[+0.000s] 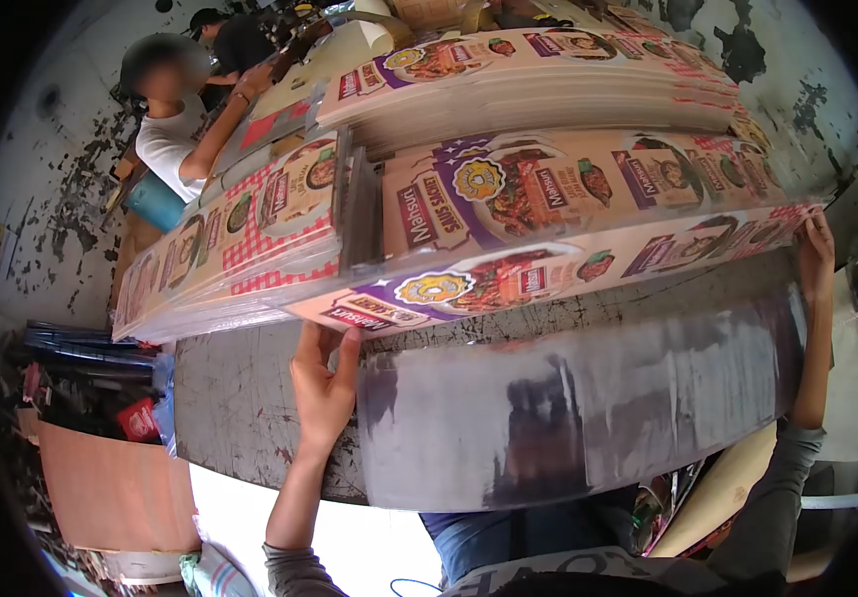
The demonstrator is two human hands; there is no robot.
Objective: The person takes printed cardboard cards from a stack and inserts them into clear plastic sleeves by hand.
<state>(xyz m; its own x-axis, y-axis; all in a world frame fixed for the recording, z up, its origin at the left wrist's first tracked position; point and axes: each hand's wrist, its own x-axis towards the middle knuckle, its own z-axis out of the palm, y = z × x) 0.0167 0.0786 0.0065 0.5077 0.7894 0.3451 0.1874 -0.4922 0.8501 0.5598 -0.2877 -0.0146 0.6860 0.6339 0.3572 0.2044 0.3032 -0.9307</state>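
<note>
A long printed sheet with food pictures is held by its two ends, tilted up over the table. My left hand pinches its lower left corner between thumb and fingers. At the far right end, my right hand grips the other corner. Behind the sheet lies a stack of similar printed sheets. Between my forearms, nearest my body, a glossy transparent sheet lies along the table edge, reflecting light.
More printed stacks stand at the left and at the back. The scratched grey table shows at the front left. Two people are at the back left, one in a white shirt. A wooden board is at lower left.
</note>
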